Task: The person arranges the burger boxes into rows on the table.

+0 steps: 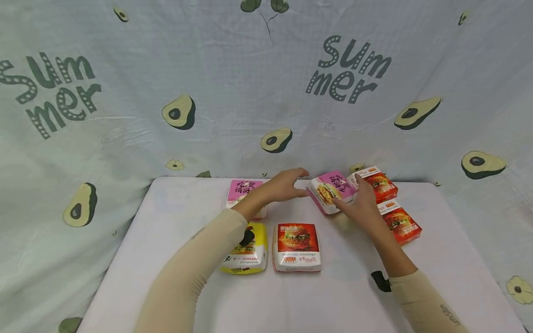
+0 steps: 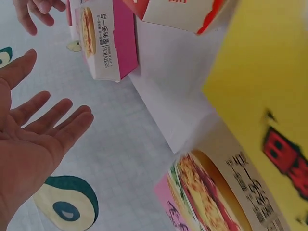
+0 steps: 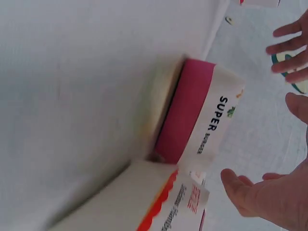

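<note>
A pink-and-white burger box [image 1: 333,188] sits turned at an angle near the table's back edge, between my two hands. My right hand [image 1: 361,203] hovers over its right side with thumb and fingers spread; in the right wrist view that hand [image 3: 274,197] stands apart from the box [image 3: 190,110]. To the left of the same box, my left hand [image 1: 285,185] reaches out with loosely bent fingers and nothing in them. Beneath the left forearm, a second pink burger box [image 1: 244,186] is partly hidden. The left wrist view shows the left palm [image 2: 33,139] bare.
Two red burger boxes [image 1: 381,184] [image 1: 400,224] lie at the right, partly behind the right hand. Nearer the front, a yellow burger box [image 1: 245,263] stands beside a red-and-white one [image 1: 297,245]. A patterned cloth [image 1: 233,92] hangs behind the white table [image 1: 287,300].
</note>
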Demonstrator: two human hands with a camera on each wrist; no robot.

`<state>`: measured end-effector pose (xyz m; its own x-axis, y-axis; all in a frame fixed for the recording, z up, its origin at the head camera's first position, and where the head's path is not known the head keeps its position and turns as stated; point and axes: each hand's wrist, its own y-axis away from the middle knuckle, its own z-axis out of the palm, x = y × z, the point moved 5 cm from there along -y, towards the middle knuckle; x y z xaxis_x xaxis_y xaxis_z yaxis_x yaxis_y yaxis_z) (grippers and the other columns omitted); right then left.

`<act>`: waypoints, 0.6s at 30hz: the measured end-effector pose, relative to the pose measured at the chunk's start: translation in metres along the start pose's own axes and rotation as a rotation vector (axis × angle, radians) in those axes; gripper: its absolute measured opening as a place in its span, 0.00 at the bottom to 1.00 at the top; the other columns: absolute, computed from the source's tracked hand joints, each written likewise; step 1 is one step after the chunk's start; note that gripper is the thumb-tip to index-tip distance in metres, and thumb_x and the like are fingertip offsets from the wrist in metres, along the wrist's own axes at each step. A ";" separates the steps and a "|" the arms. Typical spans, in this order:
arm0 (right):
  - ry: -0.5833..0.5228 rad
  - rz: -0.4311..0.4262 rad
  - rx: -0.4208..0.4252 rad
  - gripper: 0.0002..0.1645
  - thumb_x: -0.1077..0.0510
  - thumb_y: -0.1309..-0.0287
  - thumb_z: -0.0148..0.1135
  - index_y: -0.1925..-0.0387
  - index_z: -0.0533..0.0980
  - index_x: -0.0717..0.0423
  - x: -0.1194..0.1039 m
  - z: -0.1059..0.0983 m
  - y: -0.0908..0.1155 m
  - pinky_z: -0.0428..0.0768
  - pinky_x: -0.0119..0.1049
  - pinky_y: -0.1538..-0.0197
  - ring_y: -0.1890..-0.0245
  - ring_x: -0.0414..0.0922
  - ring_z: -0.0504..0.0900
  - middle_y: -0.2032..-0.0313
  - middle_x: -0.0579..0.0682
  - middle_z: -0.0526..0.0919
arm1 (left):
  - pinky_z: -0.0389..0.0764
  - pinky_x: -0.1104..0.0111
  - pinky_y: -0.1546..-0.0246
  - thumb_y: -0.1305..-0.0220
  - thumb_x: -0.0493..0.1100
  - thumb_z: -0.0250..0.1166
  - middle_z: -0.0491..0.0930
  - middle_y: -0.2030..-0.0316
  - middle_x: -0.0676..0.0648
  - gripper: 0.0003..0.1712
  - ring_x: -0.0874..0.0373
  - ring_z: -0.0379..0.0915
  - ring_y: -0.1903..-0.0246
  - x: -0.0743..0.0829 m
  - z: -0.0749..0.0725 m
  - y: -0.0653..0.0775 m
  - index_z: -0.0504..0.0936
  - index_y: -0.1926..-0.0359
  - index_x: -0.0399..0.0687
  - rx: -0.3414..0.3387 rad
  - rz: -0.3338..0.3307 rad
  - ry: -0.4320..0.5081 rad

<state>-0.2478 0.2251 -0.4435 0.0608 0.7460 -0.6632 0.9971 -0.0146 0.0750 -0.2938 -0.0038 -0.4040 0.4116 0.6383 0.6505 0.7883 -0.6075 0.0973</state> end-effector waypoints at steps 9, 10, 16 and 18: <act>-0.030 0.019 -0.020 0.63 0.44 0.32 0.65 0.19 0.34 0.63 -0.003 0.015 0.009 0.57 0.70 0.26 0.22 0.69 0.49 0.21 0.70 0.43 | 0.71 0.55 0.28 0.28 0.43 0.66 0.70 0.28 0.38 0.35 0.45 0.66 0.28 -0.009 0.012 -0.027 0.66 0.26 0.38 -0.006 -0.050 0.034; -0.029 0.026 -0.036 0.63 0.44 0.31 0.64 0.19 0.33 0.63 -0.001 0.017 0.009 0.56 0.70 0.26 0.22 0.69 0.49 0.21 0.70 0.42 | 0.71 0.55 0.28 0.28 0.43 0.65 0.70 0.28 0.38 0.35 0.45 0.66 0.28 -0.008 0.014 -0.029 0.65 0.26 0.39 -0.006 -0.053 0.036; -0.006 0.057 -0.080 0.62 0.42 0.29 0.61 0.19 0.31 0.65 0.006 0.023 0.009 0.55 0.70 0.25 0.21 0.70 0.47 0.20 0.70 0.40 | 0.69 0.55 0.27 0.26 0.46 0.63 0.67 0.25 0.42 0.35 0.48 0.64 0.26 -0.009 0.022 -0.047 0.64 0.23 0.42 0.000 -0.102 0.032; -0.004 0.070 -0.081 0.62 0.42 0.29 0.60 0.20 0.30 0.65 0.008 0.022 0.009 0.54 0.70 0.26 0.21 0.70 0.46 0.20 0.71 0.38 | 0.69 0.55 0.27 0.25 0.47 0.63 0.66 0.24 0.42 0.35 0.48 0.63 0.25 -0.010 0.025 -0.053 0.63 0.23 0.43 -0.007 -0.118 0.031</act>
<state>-0.2376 0.2162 -0.4649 0.1304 0.7426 -0.6569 0.9834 -0.0126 0.1809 -0.3285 0.0340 -0.4346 0.3019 0.6905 0.6574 0.8272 -0.5325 0.1794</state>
